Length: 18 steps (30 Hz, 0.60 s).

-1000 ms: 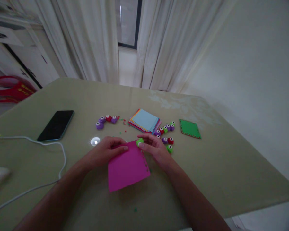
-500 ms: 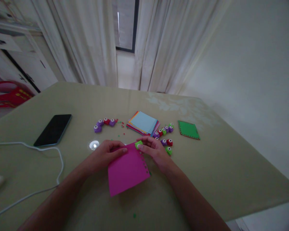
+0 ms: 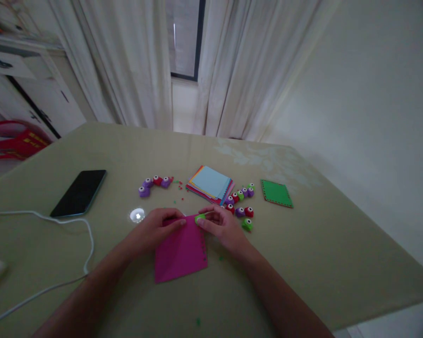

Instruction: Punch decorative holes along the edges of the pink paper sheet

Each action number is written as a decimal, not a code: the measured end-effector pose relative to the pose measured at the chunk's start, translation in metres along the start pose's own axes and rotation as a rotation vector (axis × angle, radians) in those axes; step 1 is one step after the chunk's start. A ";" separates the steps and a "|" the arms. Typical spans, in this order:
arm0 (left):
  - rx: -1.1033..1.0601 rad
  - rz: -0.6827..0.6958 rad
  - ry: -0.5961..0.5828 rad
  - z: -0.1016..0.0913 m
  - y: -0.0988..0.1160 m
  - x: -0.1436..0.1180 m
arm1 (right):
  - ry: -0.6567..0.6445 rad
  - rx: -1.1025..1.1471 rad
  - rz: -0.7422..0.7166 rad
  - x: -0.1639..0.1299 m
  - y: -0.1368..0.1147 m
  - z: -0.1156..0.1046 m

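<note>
Pink paper square [image 3: 181,252] lies flat on table [image 3: 303,253] near front edge, rotated slightly, punched edge facing right. Left hand [image 3: 154,228] fingers pin its top-left corner. Right hand [image 3: 223,226] pinches green punch [image 3: 199,218] at top-right corner.

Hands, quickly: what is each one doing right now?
Left hand: pressed on the pink paper.
Right hand: closed on the green punch.
</note>
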<state>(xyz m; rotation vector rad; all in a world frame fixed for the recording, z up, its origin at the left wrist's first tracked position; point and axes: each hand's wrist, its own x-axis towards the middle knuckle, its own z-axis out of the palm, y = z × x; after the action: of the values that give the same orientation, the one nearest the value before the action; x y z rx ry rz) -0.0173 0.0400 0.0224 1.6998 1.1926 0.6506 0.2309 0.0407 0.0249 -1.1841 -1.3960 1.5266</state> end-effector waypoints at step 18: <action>0.407 0.088 0.203 0.021 0.006 0.005 | 0.115 -0.444 -0.142 -0.003 0.006 0.006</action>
<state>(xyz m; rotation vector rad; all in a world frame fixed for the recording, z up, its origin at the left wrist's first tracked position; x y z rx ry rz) 0.0047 0.0362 0.0186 2.0710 1.4756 0.6794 0.2268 0.0352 0.0196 -1.3735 -1.7536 1.0618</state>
